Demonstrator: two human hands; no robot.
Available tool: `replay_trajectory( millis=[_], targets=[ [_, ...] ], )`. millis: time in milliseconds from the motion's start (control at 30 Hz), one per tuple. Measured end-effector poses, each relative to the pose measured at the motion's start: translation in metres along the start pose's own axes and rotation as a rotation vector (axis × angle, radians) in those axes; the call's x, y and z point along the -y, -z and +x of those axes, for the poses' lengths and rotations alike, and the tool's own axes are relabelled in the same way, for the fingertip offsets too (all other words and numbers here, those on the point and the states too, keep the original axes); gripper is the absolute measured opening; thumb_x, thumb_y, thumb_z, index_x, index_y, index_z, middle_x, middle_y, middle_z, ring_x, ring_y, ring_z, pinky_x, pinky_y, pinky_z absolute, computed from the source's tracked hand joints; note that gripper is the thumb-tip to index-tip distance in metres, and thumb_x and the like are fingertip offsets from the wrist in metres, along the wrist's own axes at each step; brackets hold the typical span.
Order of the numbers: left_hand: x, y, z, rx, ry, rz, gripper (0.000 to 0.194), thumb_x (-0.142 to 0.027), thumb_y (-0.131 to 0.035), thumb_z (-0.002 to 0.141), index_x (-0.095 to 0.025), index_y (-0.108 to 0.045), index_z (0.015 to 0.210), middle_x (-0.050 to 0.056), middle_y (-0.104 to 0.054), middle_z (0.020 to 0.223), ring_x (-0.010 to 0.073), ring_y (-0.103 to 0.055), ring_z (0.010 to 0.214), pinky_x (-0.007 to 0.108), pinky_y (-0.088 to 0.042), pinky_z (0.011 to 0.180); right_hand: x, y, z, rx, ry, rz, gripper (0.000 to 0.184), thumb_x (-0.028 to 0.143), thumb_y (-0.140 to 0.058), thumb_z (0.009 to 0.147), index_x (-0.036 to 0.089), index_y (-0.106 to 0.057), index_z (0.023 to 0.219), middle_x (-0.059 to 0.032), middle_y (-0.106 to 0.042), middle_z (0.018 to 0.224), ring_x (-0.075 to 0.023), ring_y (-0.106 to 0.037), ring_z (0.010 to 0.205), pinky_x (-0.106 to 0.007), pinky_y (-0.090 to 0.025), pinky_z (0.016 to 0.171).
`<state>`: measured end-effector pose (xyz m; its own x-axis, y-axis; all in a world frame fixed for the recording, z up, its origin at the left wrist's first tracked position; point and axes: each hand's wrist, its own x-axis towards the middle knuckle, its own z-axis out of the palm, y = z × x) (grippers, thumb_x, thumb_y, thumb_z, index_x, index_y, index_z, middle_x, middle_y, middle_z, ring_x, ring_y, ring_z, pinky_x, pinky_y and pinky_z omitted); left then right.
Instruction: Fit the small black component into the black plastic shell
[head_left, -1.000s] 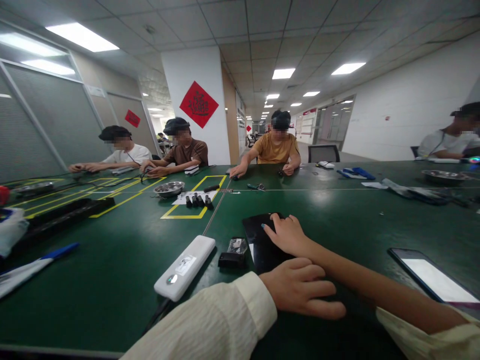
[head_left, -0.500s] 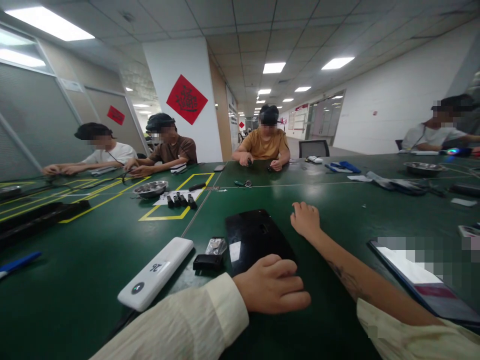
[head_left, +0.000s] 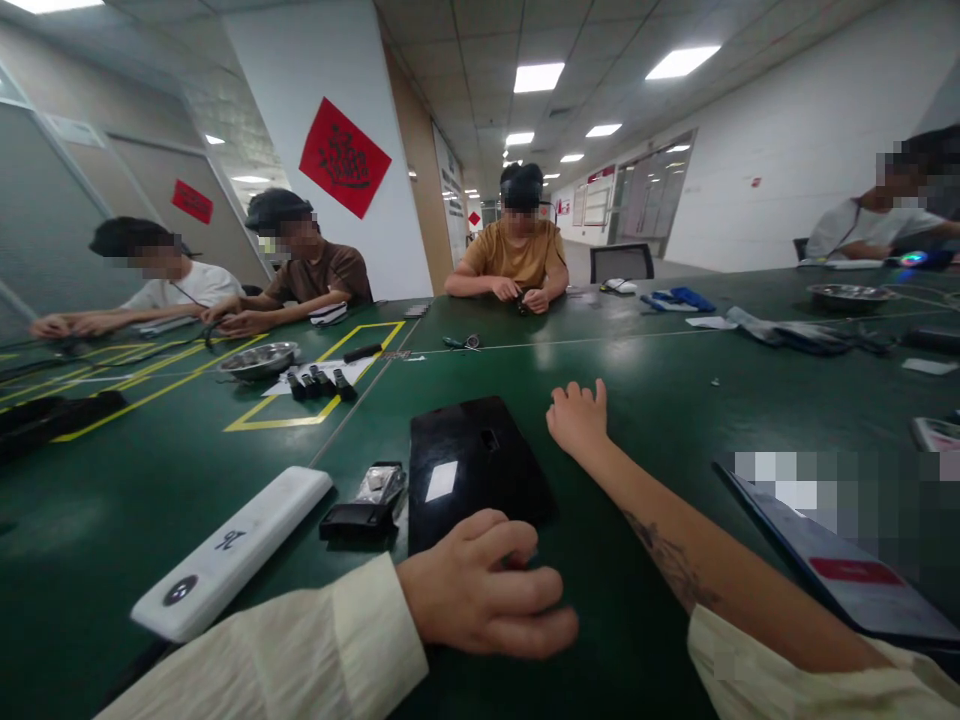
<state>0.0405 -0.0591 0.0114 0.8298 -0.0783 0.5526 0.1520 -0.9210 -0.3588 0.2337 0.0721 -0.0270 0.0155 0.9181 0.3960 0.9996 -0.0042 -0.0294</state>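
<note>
A glossy black panel [head_left: 469, 465] with a small slot lies flat on the green table. At its near edge is my left hand [head_left: 487, 590], its fingers curled inward; a sliver of something dark and bluish shows between them, too small to name. Just beyond the panel's right side my right hand [head_left: 579, 420] rests on the tabletop, fingers apart, holding nothing that I can see. Left of the panel sit a small black plastic part [head_left: 360, 520] and a clear bag [head_left: 381, 483] of small pieces.
A white power bank [head_left: 236, 550] lies at front left, a tablet-like device [head_left: 847, 570] at front right. Farther off are a metal bowl [head_left: 259, 362], several black cylinders [head_left: 322, 383], a green-handled tool [head_left: 461, 343] and another bowl [head_left: 851, 297]. Co-workers sit around the table.
The view has turned slightly right and down, shifting everything leftward. My left hand's fingers have shifted a little. My right hand stays by the panel. The person opposite has brought both hands together.
</note>
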Motion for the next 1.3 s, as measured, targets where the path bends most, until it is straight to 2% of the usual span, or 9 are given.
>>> replay_trajectory(
  millis=[100,233,367,667,933,1067,1300],
  targets=[
    [0.007,0.0,0.001,0.068,0.049,-0.017,0.013,-0.02,-0.057,0.078,-0.024,-0.056,0.09,-0.003,-0.056,0.085,0.0135,-0.044,0.08,0.028,-0.034,0.067,0.0,0.001,0.001,0.005,-0.031,0.006,0.033,0.027,-0.035,0.082,0.013,-0.058,0.101,-0.0129,-0.055,0.103,-0.0276,-0.048,0.099,-0.053,0.005,0.1],
    [0.013,-0.002,0.001,0.099,0.102,-0.022,0.008,-0.016,-0.05,0.083,-0.018,-0.057,0.086,-0.001,-0.059,0.086,0.0118,-0.045,0.077,0.028,-0.034,0.069,-0.002,0.002,0.002,0.061,-0.06,0.03,0.037,0.03,-0.034,0.082,0.014,-0.056,0.106,-0.0144,-0.053,0.109,-0.0296,-0.046,0.104,-0.054,0.012,0.098],
    [0.014,-0.003,0.002,0.091,0.143,-0.034,0.01,-0.014,-0.048,0.084,-0.018,-0.056,0.087,0.0,-0.06,0.086,0.0131,-0.046,0.083,0.028,-0.036,0.073,-0.003,0.002,0.002,0.074,-0.062,0.047,0.037,0.029,-0.033,0.082,0.013,-0.056,0.106,-0.0149,-0.052,0.11,-0.0298,-0.045,0.106,-0.054,0.011,0.099],
    [0.015,0.001,0.001,-0.017,0.036,-0.178,0.02,-0.01,-0.051,0.079,-0.022,-0.049,0.095,0.001,-0.054,0.089,0.0143,-0.047,0.086,0.03,-0.046,0.073,-0.005,-0.003,0.003,0.035,-0.069,0.051,0.036,0.03,-0.035,0.08,0.014,-0.057,0.103,-0.0141,-0.052,0.111,-0.0297,-0.047,0.104,-0.054,0.008,0.1],
    [0.011,-0.001,0.006,0.044,0.048,-0.174,0.017,-0.013,-0.052,0.079,-0.02,-0.051,0.094,-0.001,-0.052,0.073,0.0142,-0.049,0.082,0.028,-0.048,0.069,-0.005,-0.001,0.004,0.06,-0.069,0.056,0.037,0.032,-0.032,0.081,0.014,-0.055,0.105,-0.0137,-0.051,0.112,-0.029,-0.047,0.103,-0.054,0.006,0.1],
    [0.01,0.0,0.007,0.062,0.05,-0.16,0.016,-0.012,-0.051,0.08,-0.021,-0.051,0.094,-0.001,-0.051,0.071,0.0143,-0.049,0.082,0.028,-0.049,0.07,-0.005,0.0,0.004,0.064,-0.075,0.055,0.037,0.032,-0.034,0.081,0.015,-0.056,0.105,-0.013,-0.051,0.112,-0.0293,-0.048,0.103,-0.054,0.002,0.101],
    [0.011,-0.002,0.007,0.09,0.025,-0.173,0.015,-0.013,-0.05,0.08,-0.02,-0.05,0.094,-0.002,-0.049,0.064,0.0125,-0.049,0.072,0.026,-0.047,0.067,-0.006,-0.003,0.005,0.078,-0.06,0.067,0.038,0.033,-0.034,0.081,0.014,-0.054,0.108,-0.0143,-0.049,0.115,-0.03,-0.046,0.105,-0.055,0.002,0.1]
  ],
)
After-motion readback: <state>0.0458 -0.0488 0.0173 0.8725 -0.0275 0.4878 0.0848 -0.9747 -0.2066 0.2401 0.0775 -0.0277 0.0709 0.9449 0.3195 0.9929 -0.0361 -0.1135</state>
